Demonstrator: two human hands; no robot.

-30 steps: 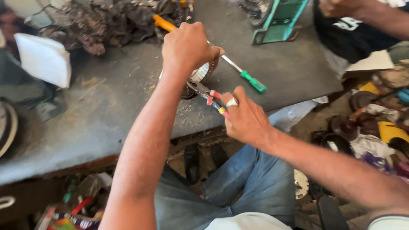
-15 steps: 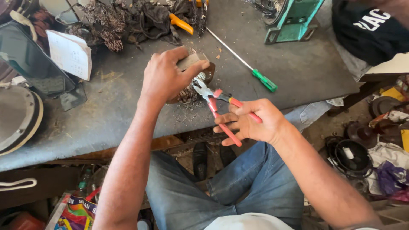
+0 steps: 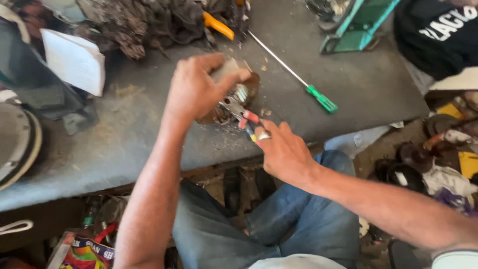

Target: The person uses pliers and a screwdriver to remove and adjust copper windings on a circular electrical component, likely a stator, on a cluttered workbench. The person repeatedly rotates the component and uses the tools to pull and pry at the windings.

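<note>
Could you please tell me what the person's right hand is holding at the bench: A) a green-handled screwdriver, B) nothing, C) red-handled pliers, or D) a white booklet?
C: the right hand grips red-handled pliers whose tip meets the round metal part steadied by the left hand; the green-handled screwdriver lies untouched on the bench.

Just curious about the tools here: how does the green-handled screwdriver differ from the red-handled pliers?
The screwdriver lies loose on the grey workbench, untouched; the pliers are gripped in the right hand. The screwdriver is one long thin shaft with a green handle; the pliers are short, with red handles, and their tip sits at the round metal part under the left hand. Both are hand tools.
</note>
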